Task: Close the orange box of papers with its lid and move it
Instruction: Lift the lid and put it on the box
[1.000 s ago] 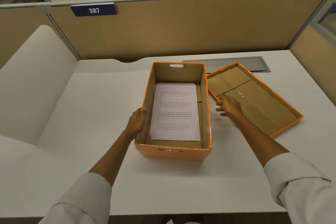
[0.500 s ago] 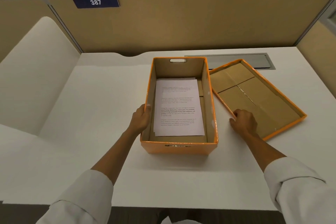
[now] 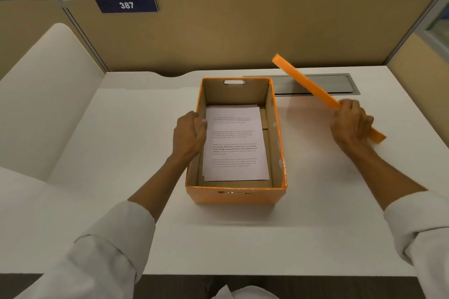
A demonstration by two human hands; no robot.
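Note:
The orange box [image 3: 235,195] stands open in the middle of the white desk, with printed white papers [image 3: 234,143] lying flat inside. My left hand [image 3: 189,133] grips the box's left wall near the top, thumb over the rim. To the right of the box, my right hand [image 3: 352,124] holds the orange lid [image 3: 306,82] off the desk. The lid is tipped on edge, so only its thin orange rim shows, slanting from upper left to lower right.
A grey metal cable hatch [image 3: 315,84] is set into the desk [image 3: 121,153] behind the box. Beige partition walls [image 3: 243,31] close off the back and both sides. A blue tag reading 387 [image 3: 126,4] hangs on the back partition.
The lid lay flat on the desk, inside up, with my right hand at its near edge. Now my right hand has lifted it and tipped it on edge. My left hand stays on the box.

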